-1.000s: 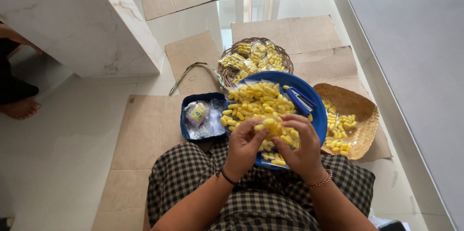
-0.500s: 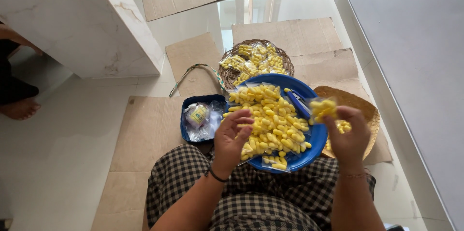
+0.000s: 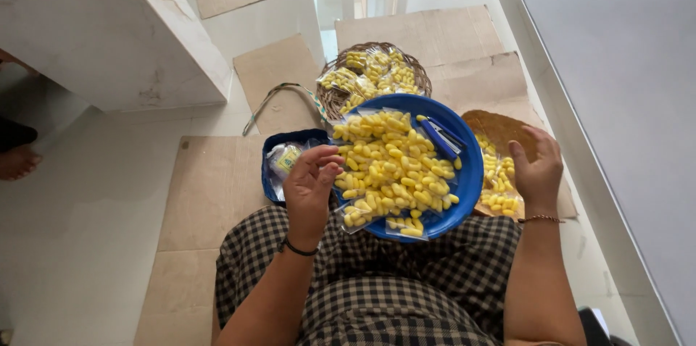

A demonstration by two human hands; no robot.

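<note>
A round blue plate (image 3: 464,194) rests on my checked lap, heaped with small yellow oblong pieces (image 3: 395,168), several of them in little clear bags. My left hand (image 3: 310,185) hovers at the plate's left rim, its bent fingertips at the edge of the pile with nothing visibly in them. My right hand (image 3: 538,166) is spread, palm down and empty, over a flat woven tray (image 3: 507,127) to the right of the plate. Bagged yellow pieces (image 3: 499,185) lie on that tray beside this hand. A blue tool (image 3: 439,137) lies on the plate's far side.
A round woven basket (image 3: 341,99) of filled bags stands behind the plate. A small blue box (image 3: 274,149) with clear bags sits left of it. Cardboard sheets (image 3: 210,186) cover the floor. A white ledge (image 3: 109,34) rises at left, another person's foot (image 3: 18,161) beyond, a wall (image 3: 616,63) at right.
My right hand carried a bag of yellow pieces from the plate rightward and has let it go over the woven tray. My left hand lifted off the pile to the plate's left rim.
</note>
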